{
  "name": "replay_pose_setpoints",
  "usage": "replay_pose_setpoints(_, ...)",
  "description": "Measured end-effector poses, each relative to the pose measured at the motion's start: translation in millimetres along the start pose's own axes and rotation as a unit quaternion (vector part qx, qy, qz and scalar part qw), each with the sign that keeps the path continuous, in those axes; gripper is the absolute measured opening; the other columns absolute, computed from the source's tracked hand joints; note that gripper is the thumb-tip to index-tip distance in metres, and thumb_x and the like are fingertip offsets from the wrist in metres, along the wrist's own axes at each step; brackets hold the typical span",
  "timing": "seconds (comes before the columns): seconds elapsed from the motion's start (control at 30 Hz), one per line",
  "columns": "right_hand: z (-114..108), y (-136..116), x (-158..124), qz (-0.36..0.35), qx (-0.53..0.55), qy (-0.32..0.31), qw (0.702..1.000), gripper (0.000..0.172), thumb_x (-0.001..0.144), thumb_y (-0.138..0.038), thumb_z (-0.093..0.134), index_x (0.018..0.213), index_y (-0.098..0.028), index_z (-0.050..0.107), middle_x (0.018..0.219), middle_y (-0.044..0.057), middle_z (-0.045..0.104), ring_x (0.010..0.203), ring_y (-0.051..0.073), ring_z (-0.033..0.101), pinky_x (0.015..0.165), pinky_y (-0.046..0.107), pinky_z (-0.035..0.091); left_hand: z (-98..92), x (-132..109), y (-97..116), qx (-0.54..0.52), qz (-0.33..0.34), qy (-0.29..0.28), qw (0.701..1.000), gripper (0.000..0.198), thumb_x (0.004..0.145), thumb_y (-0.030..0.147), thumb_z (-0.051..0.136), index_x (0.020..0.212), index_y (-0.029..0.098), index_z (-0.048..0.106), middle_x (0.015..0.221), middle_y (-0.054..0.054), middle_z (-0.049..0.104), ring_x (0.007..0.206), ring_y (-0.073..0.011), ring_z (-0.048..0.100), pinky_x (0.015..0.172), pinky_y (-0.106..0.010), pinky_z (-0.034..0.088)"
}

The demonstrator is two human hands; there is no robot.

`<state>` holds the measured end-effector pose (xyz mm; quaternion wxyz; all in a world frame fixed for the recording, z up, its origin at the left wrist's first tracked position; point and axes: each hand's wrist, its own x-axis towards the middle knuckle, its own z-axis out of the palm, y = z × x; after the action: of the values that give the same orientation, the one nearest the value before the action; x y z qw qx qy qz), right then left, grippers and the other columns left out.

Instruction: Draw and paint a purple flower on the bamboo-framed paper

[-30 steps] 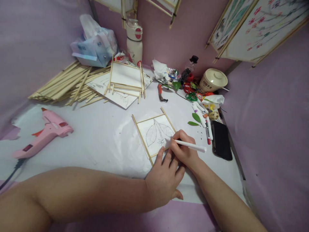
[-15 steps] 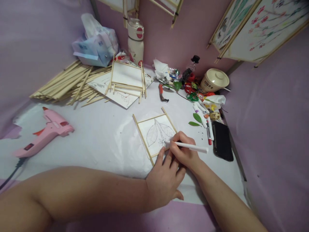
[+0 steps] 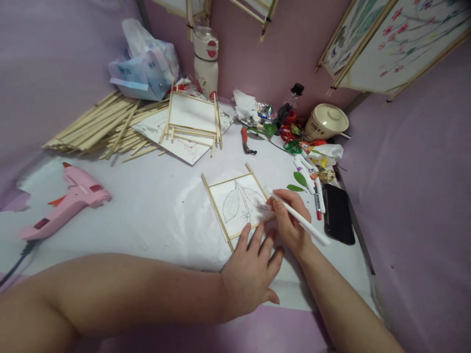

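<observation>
A right hand (image 3: 292,223) clamps a white pen (image 3: 305,221) between thumb and fingers, its forward end close to the frame (image 3: 215,207)'s right stick; whether the two touch cannot be told. The left hand (image 3: 248,274), fingers spread and gripping nothing, lies across the near edge of the frame, which sits mid-table around a drawing (image 3: 231,203) of two leaves and a small flower. Should that palm lift or press unevenly, the frame could skid and spoil a line; a dragged fingertip might smear fresh marks. Beyond lie cut leaves (image 3: 300,179), a phone (image 3: 338,214), pliers (image 3: 248,142) and, far left, a corded glue gun (image 3: 73,198)
</observation>
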<state>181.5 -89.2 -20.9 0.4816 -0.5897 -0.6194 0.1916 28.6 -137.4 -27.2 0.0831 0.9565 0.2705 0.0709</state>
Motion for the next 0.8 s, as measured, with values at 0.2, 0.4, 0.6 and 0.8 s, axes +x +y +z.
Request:
replay_pose_setpoints(0.2, -5.3, 17.3, 14.4, 0.067, -0.038, -0.039, 0.996, 0.026, 0.094, -0.036, 0.047, 0.113, -0.022, 0.057, 0.103, 0.008, 0.068, 0.090, 0.020, 0.064, 0.080, 0.036, 0.051, -3.9, -0.3, -1.1, -0.006, 0.016, -0.003, 1.000, 0.082, 0.080, 0.071, 0.053, 0.138, 0.014, 0.048, 0.151, -0.019, 0.039, 0.141, -0.0447, 0.026, 0.109, -0.065, 0.021)
replay_pose_setpoints(0.4, -12.0, 16.7, 14.3, 0.036, -0.129, -0.048, 0.990, 0.022, 0.091, -0.034, 0.052, 0.109, -0.022, 0.058, 0.101, 0.008, 0.067, 0.082, 0.019, 0.063, 0.074, 0.033, 0.048, -3.7, -0.5, -3.2, 0.011, 0.047, 0.015, 0.999, 0.078, 0.085, 0.070, 0.046, 0.138, 0.013, 0.047, 0.150, -0.018, 0.041, 0.140, -0.0401, 0.028, 0.109, -0.061, 0.023)
replay_pose_setpoints(0.6, -17.9, 16.3, 14.3, 0.054, -0.200, -0.079, 0.975, 0.016, 0.088, -0.035, 0.056, 0.096, -0.022, 0.060, 0.075, 0.002, 0.067, 0.064, 0.018, 0.061, 0.063, 0.029, 0.042, -4.3, -1.1, -3.6, 0.026, 0.057, 0.026, 0.998, 0.075, 0.086, 0.069, 0.044, 0.137, 0.014, 0.047, 0.150, -0.018, 0.040, 0.139, -0.0387, 0.029, 0.109, -0.059, 0.022)
replay_pose_setpoints(0.8, -24.0, 16.7, 14.1, 0.063, -0.316, -0.047, 0.945, 0.022, 0.088, -0.044, 0.056, 0.080, -0.023, 0.055, 0.054, -0.002, 0.055, 0.052, 0.019, 0.053, 0.055, 0.030, 0.035, -8.1, -5.0, -0.6, 0.029, 0.066, 0.027, 0.997, 0.080, 0.083, 0.070, 0.050, 0.139, 0.014, 0.044, 0.149, -0.017, 0.041, 0.135, -0.0381, 0.034, 0.106, -0.055, 0.026)
